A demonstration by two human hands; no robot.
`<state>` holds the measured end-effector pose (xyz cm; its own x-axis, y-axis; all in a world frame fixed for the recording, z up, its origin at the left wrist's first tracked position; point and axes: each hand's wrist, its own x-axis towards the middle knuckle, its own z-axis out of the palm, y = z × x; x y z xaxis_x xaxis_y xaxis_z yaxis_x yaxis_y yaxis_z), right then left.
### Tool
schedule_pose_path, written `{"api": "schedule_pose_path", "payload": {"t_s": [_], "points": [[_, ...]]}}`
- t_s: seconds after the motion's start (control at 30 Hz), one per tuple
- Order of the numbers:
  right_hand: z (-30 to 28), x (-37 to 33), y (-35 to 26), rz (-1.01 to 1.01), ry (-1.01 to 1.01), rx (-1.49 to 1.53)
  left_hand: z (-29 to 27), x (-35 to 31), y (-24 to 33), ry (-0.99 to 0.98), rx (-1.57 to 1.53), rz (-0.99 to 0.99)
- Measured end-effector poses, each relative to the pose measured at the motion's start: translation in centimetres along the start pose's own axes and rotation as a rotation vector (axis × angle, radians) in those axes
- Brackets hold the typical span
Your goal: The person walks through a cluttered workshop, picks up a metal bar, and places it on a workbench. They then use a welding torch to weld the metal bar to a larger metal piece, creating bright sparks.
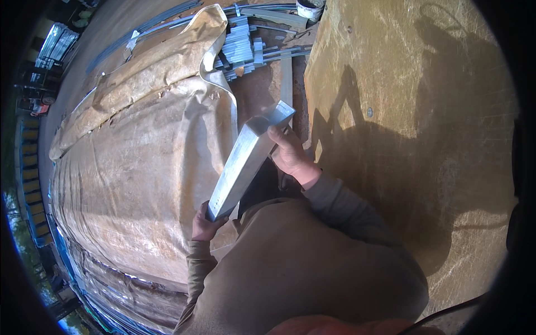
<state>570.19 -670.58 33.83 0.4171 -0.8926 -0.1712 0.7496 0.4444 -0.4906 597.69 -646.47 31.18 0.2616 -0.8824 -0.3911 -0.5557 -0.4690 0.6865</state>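
Note:
A short length of silvery square-section metal profile (241,163) lies slantwise in front of my body. My left hand (205,224) is closed around its lower, nearer end. Farther up, my right hand (291,152) grips the other end, thumb laid on the metal and fingers hidden behind. The upper end looks open or cut away, with a flat bright face (281,114) at its tip. Whether that face is a separate piece, I cannot tell.
A dusty tan tarpaulin (134,162) covers a large heap on the left. Beyond it lie stacked metal profiles (239,47) and long strips, with a white bucket (309,10) at the far edge. A scratched yellowish board (379,72) stands on the right, carrying my shadow.

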Motion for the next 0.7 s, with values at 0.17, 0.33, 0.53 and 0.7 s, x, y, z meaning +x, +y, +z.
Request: {"api": "schedule_pose_path", "payload": {"t_s": [0.17,0.33,0.53,0.7], "points": [[-5.1,14.4,-4.6,-0.078,0.294,-0.119,-2.7,19.2,3.2,-0.404,-0.224,-0.007],[-10.5,33.0,-7.2,-0.191,0.669,-0.306,-3.2,43.2,7.7,-0.682,-0.276,-0.122],[-10.9,49.1,-12.3,-0.158,0.831,-0.216,-6.5,63.5,15.9,-0.771,0.007,-0.108],[-7.8,57.6,-18.2,-0.124,0.819,-0.194,-8.8,70.6,21.9,-0.775,0.001,-0.036]]}}
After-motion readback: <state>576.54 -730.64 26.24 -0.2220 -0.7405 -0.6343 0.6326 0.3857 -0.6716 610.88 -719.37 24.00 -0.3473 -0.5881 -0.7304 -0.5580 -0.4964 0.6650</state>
